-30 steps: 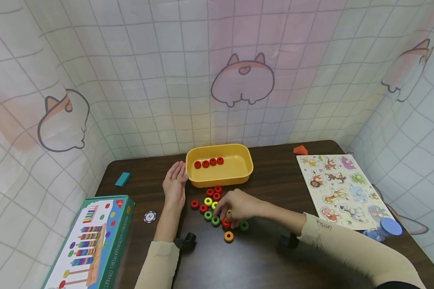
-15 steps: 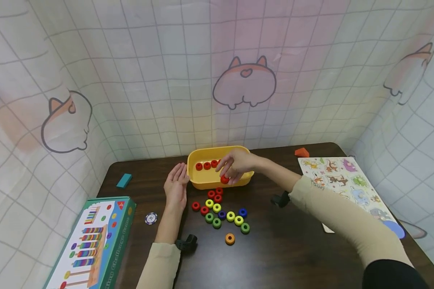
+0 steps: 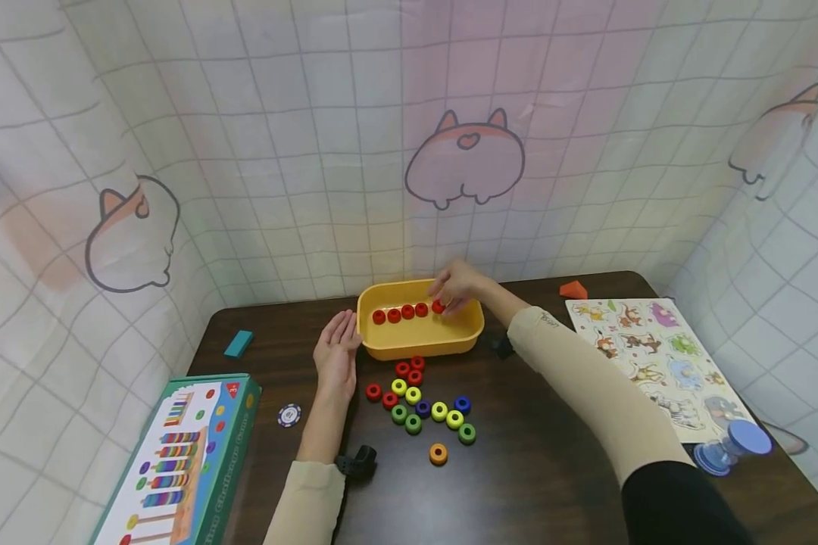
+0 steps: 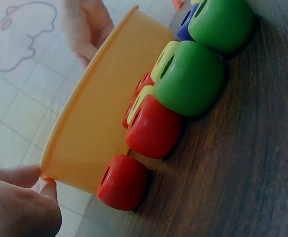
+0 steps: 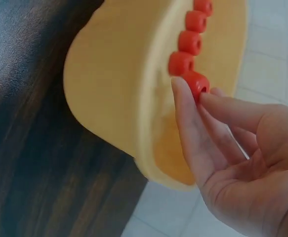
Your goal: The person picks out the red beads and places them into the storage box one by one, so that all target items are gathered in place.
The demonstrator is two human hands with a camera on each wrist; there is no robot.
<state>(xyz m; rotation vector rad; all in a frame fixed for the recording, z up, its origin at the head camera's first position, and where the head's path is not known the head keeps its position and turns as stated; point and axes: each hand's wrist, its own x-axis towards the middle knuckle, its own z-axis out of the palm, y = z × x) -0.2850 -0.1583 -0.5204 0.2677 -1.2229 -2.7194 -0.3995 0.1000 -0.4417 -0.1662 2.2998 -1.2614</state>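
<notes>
A yellow plastic tray (image 3: pixel 419 352) stands near the table's back edge. Several red beads (image 3: pixel 407 312) form a row inside it. At the row's right end, my right hand (image 3: pixel 458 286) pinches a red bead (image 5: pixel 197 83) between thumb and fingers, close against its neighbour. My left hand (image 3: pixel 336 356) lies along the tray's left end with fingers straight, touching the rim at the corner in the left wrist view. In front of the tray lie loose red beads (image 3: pixel 373 392), yellow beads (image 3: pixel 439 412), green beads (image 3: pixel 413 425), blue beads (image 3: pixel 462 405) and an orange bead (image 3: pixel 438 454).
A boxed ring game (image 3: pixel 177 462) lies at left, beside a poker chip (image 3: pixel 289 415) and a teal block (image 3: pixel 238 344). On the right are an animal puzzle board (image 3: pixel 654 363), a blue stemmed object (image 3: pixel 729 448) and an orange block (image 3: pixel 573 290). A patterned curtain (image 3: pixel 300 151) surrounds the table.
My right hand has picked up a red bead from the loose group and carried it into the tray, to the row's right end. My left hand has stayed at the tray's left end.
</notes>
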